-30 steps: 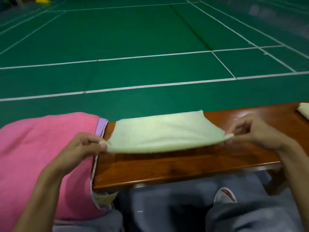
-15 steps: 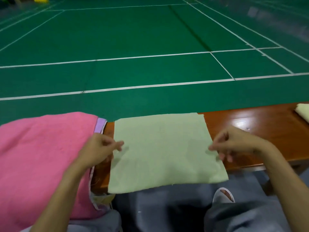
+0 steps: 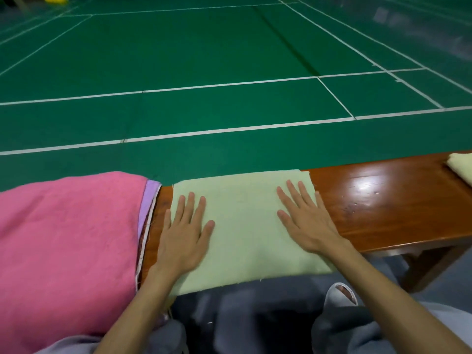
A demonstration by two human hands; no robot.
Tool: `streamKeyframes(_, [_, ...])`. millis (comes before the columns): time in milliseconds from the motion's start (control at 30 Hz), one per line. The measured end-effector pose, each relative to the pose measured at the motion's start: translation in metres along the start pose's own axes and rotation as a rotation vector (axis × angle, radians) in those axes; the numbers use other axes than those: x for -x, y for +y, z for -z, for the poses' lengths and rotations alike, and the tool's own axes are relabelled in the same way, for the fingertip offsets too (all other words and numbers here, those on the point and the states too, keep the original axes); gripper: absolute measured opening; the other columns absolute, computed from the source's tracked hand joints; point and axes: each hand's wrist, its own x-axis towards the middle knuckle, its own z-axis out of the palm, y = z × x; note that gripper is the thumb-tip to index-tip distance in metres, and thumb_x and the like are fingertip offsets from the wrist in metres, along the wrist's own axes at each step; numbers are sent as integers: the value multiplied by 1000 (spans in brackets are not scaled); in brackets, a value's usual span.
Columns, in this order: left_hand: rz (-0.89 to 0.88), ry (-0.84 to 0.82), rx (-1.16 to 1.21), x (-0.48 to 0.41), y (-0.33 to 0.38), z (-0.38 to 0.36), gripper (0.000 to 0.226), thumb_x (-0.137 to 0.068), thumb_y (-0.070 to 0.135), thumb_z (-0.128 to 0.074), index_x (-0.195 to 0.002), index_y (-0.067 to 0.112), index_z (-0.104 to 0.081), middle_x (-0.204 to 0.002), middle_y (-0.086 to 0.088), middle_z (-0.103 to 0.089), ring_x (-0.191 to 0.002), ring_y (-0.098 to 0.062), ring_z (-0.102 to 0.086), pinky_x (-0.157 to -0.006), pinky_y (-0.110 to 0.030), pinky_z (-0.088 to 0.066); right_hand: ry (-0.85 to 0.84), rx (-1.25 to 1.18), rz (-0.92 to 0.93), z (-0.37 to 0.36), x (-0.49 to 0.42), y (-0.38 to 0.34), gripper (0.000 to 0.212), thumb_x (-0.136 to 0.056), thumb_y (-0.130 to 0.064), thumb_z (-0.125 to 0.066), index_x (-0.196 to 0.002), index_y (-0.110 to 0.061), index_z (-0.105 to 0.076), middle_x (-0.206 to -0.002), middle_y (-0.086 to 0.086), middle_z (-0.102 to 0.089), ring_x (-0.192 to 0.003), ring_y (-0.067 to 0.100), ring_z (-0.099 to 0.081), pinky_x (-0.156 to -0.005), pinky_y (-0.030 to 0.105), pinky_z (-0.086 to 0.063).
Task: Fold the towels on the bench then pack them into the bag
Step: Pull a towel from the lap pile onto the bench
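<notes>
A pale green towel [image 3: 245, 226] lies spread flat across the wooden bench [image 3: 388, 210], its near edge hanging over the bench's front. My left hand [image 3: 184, 231] presses flat on the towel's left side, fingers straight. My right hand [image 3: 306, 218] lies flat on its right side, fingers spread. A second pale folded towel [image 3: 459, 166] sits at the bench's far right, cut off by the frame. A large pink cloth [image 3: 69, 251] with a lilac border covers the bench's left end. I see no bag that I can tell apart.
Green court floor [image 3: 229, 60] with white lines stretches beyond the bench. My grey-trousered knees [image 3: 357, 333] and a white slipper [image 3: 342, 293] are below the bench's front edge. Bare polished wood shows between the two pale towels.
The green towel was held up by its near corners, then laid down on the bench. Both hands released the corners and now press flat on it.
</notes>
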Motion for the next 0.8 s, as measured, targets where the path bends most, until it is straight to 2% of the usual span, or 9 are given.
streamKeyframes(133, [20, -9, 6, 4, -3, 2, 73, -100, 63, 0, -163, 28, 9, -170, 3, 18, -155, -17, 24, -129, -48, 2, 10, -4, -28, -1, 2, 4, 73, -95, -66, 8, -162, -37, 9, -169, -5, 21, -155, 20, 24, -127, 51, 6])
streamKeyframes(233, [19, 29, 104, 6, 3, 7, 70, -104, 60, -10, -165, 27, -6, -172, 2, 7, -158, -17, 14, -129, -47, 0, 38, -72, -15, 0, 1, 2, 70, -100, -62, -1, -164, -34, 1, -171, -3, 13, -157, 20, 16, -128, 49, 3])
streamKeyframes(333, [118, 244, 298, 5, 4, 15, 54, -108, 41, -42, -155, 15, -42, -163, -10, -36, -152, -30, -28, -122, -48, -24, 274, -271, -80, 5, 2, -1, 62, -106, -45, -37, -162, -19, -25, -168, 8, -24, -154, 28, -20, -124, 46, -23])
streamKeyframes(367, [168, 321, 330, 3, 2, 17, 49, -105, 34, -51, -147, 11, -49, -151, -14, -48, -140, -34, -42, -115, -49, -34, 379, -317, -145, 7, 2, -2, 57, -104, -36, -50, -154, -12, -38, -156, 12, -41, -142, 32, -35, -115, 44, -34])
streamKeyframes(433, [284, 390, 324, -1, -2, 19, 41, -98, 31, -63, -131, 8, -55, -127, -17, -58, -118, -35, -51, -99, -50, -43, 479, -329, -327, 15, 1, -4, 42, -96, -30, -65, -129, -6, -55, -126, 14, -57, -117, 33, -48, -92, 38, -39])
streamKeyframes(567, [481, 327, 355, -9, -3, 25, 37, -92, 34, -72, -109, 5, -56, -110, -14, -53, -101, -31, -50, -81, -41, -40, 307, -302, -585, 31, -4, -3, 31, -94, -36, -68, -106, -9, -62, -107, 9, -62, -101, 34, -57, -72, 33, -34])
streamKeyframes(667, [491, 271, 370, -15, -6, 25, 32, -91, 32, -72, -87, 5, -57, -87, -14, -63, -82, -36, -62, -68, -40, -49, 225, -371, -596, 34, -6, 2, 28, -92, -32, -67, -79, -8, -63, -81, 6, -67, -67, 23, -53, -55, 28, -30])
streamKeyframes(733, [505, 219, 404, -16, -8, 29, 30, -92, 27, -71, -79, 3, -58, -73, -13, -62, -68, -31, -60, -58, -37, -45, 205, -436, -568, 35, -8, 8, 30, -87, -26, -70, -66, -12, -55, -66, 4, -57, -59, 21, -50, -56, 27, -34])
streamKeyframes(800, [518, 197, 451, -16, -12, 34, 31, -93, 24, -70, -77, 0, -58, -68, -11, -60, -61, -25, -53, -54, -33, -36, 192, -577, -543, 39, -11, 18, 30, -84, -19, -77, -66, -16, -52, -68, 7, -59, -67, 24, -56, -59, 31, -40])
